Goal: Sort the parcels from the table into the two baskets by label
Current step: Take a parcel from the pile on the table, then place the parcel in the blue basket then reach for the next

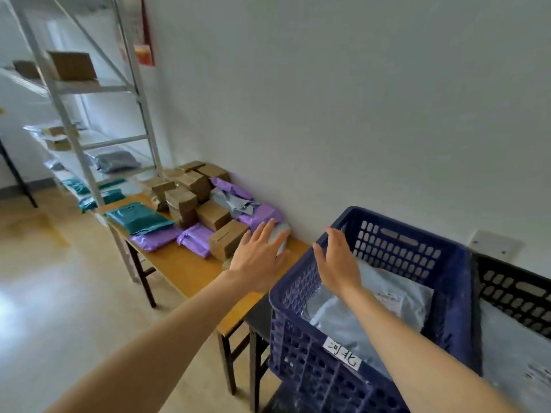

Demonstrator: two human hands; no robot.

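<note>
Hovering at frame centre, my left grip (259, 251) is spread wide and empty over a grey parcel (283, 231) at the table's (190, 266) near end. My right grip (337, 263), fingers straight and apart, hangs above the blue basket (453, 263), lower right, where grey mailers (343, 321) lie.

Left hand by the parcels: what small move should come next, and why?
Probably the left hand lowers onto the grey parcel at the near end of the table and grips it: its fingers are spread open over that parcel, and the right hand is open over the blue basket.
</note>
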